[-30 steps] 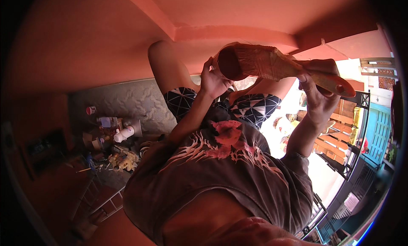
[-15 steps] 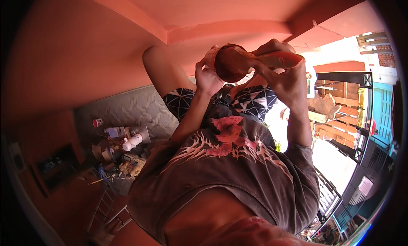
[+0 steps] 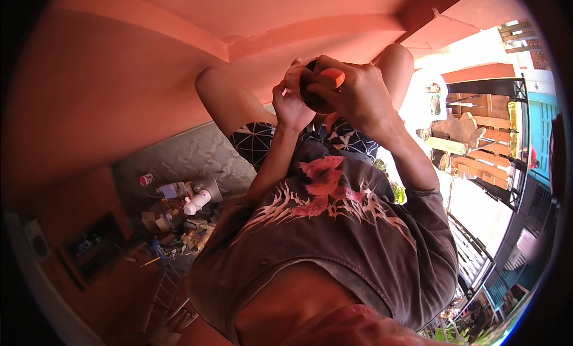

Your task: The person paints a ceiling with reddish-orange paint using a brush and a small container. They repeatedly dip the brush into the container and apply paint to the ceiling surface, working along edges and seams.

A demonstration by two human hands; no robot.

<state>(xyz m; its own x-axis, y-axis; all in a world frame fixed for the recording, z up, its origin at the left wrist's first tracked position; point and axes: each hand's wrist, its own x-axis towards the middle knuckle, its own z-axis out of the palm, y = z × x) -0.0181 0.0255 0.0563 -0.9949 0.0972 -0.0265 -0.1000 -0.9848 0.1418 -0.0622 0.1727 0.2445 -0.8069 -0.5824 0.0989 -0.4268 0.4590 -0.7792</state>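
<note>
Before my raised knees, my left hand (image 3: 290, 109) is wrapped round a small tub (image 3: 293, 77) with a pale, paint-stained side and a dark inside. My right hand (image 3: 363, 95) is closed on a paintbrush (image 3: 332, 78) over the tub's mouth. Only the orange end of its handle shows above my fingers. The bristle end points down into the tub; my right hand hides it, and the paint level cannot be made out.
An orange-red wall (image 3: 149, 65) with a raised band rises close in front of my knees. Down to the left, a white bottle (image 3: 197, 201), boxes and several tools lie cluttered on the grey floor (image 3: 179, 158). At right are a black metal frame (image 3: 518, 143) and wooden planks (image 3: 486, 164).
My right hand has turned over and moved left, bringing the brush from lying sideways across the tub's rim to pointing down into it. The left hand keeps the tub nearly in place.
</note>
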